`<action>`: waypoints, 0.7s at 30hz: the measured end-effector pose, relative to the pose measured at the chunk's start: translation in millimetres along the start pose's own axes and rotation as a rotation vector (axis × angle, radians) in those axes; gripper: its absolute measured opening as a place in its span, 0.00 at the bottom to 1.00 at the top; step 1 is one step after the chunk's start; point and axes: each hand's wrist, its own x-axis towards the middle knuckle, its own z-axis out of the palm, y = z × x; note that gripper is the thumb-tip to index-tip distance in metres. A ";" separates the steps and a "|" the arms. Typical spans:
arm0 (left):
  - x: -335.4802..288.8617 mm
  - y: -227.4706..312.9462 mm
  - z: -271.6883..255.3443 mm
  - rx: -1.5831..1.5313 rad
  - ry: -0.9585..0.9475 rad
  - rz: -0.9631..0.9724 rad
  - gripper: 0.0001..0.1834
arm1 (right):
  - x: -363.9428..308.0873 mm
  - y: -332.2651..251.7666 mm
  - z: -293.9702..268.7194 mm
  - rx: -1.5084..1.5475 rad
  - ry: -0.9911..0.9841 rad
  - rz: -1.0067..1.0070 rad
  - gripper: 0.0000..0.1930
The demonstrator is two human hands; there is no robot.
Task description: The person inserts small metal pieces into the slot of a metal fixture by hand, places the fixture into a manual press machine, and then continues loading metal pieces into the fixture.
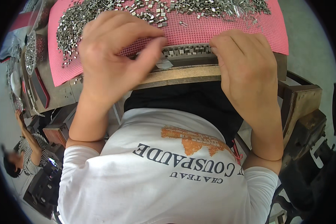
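Observation:
A row of small metal-cased electronic components stands along a dark rail at the table's near edge. My left hand is over the left part of this row, thumb and forefinger brought together in a pinch. Its thumb is blurred, and anything between the tips is too small to make out. At the right end of the row, my right hand has its fingers curled and pressed together at the components. What those fingertips hold is hidden. Beyond both hands, many loose components with wire leads lie on a pink textured mat.
A wooden strip runs along the near edge. Left of the mat are a clear bag of small parts and a dark red-edged flat object. Another person in a striped top sits at the far left. A wooden and black frame stands at right.

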 end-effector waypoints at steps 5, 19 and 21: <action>10.3 24.3 20.0 -0.092 0.013 0.068 0.08 | -5.1 13.9 -3.1 0.096 0.032 0.010 0.08; 0.3 27.7 40.0 0.026 0.041 0.139 0.14 | -13.2 17.4 5.0 0.235 0.179 0.026 0.10; -1.1 27.5 36.5 -0.018 0.002 0.086 0.16 | -12.3 16.4 3.8 0.233 0.196 0.009 0.10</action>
